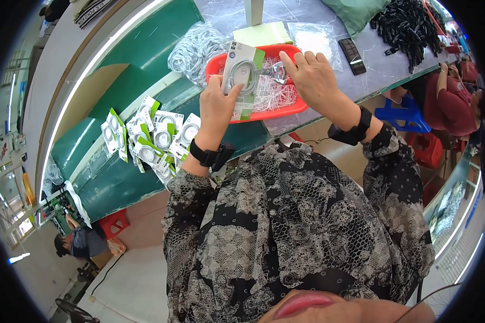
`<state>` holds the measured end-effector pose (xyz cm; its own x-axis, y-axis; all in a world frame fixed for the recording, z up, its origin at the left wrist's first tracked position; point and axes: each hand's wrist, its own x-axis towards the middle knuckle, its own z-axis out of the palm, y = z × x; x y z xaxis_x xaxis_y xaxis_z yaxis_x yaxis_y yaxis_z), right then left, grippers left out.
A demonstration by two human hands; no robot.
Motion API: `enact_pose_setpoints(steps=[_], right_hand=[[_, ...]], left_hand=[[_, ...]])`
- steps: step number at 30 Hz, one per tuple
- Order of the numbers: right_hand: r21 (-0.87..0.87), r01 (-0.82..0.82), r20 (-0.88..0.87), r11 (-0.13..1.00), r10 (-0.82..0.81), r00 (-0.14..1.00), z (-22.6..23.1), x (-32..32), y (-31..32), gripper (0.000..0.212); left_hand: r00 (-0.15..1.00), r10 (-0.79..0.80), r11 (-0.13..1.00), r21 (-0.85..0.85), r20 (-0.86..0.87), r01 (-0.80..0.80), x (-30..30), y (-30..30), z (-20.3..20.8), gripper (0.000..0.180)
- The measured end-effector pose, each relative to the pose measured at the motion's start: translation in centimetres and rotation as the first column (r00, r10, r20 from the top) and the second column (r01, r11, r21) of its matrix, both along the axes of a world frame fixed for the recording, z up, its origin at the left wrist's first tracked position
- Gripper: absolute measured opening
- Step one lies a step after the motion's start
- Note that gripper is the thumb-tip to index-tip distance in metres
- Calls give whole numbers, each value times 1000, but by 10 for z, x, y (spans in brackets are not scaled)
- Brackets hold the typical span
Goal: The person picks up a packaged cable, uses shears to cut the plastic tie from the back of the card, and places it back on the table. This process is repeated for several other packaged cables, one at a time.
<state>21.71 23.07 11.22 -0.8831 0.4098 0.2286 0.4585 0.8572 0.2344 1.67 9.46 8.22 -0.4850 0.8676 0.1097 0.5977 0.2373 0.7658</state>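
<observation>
wearer (296, 231) cut off, card (244, 70) partly hiding basket (277, 113)

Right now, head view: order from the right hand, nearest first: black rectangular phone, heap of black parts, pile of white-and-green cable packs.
1. Black rectangular phone: just right of the right hand.
2. Heap of black parts: farther right, beyond the phone.
3. Pile of white-and-green cable packs: over left.

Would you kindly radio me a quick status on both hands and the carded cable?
Left hand: grip closed on carded cable. Right hand: beside silver tool, hold unclear. Carded cable over red basket, nothing seen blocking it.
</observation>
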Motion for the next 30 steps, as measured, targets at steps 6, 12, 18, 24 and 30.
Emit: enact_pose_setpoints(steps=[6,12,18,24,30], right_hand=[[83,-74,123,994,64,990,-1,-14,9,46],[168,-113,304,979,57,951,-5,-37,8,37],[-129,-30,460,991,87,883,5,-41,27,30],[-592,-339,-435,731,64,898,-24,-38,33,36],[-537,-475,-576,697,108,810,-40,-49,24,37]], left_hand=[[999,19,1000,11,-32,-19,0,5,-15,32],[996,87,996,18,-29,-87,7,15,-25,31],[986,137,988,55,94,-142,-7,13,-41,28],[848,144,984,19,509,-179,-16,9,-52,26],[758,101,990,8,645,-139,-16,11,-55,22]])
